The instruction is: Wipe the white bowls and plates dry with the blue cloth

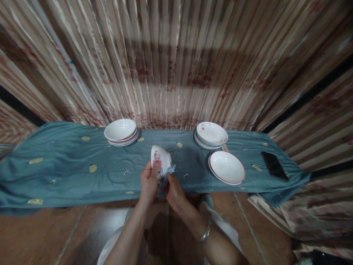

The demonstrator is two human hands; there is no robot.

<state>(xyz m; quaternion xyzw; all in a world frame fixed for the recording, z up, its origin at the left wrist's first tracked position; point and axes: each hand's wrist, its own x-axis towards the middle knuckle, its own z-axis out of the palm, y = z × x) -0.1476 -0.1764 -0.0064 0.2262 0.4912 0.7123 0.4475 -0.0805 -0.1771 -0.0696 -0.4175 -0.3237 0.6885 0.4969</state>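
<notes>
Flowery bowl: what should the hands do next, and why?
Maybe turn the bowl slightly with the left hand: that hand grips it tipped sideways, and the right hand holds a pale cloth at its lower side, so another patch could meet the cloth.

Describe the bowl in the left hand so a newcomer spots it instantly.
Find the long teal tablecloth before the pleated curtain, then look at its near middle. The left hand grips a white bowl with pink-red flowers outside; the right hand holds a pale blue cloth by its base. Unlike the dishes resting mouth-up on the tablecloth, this bowl is tipped sideways.
</notes>
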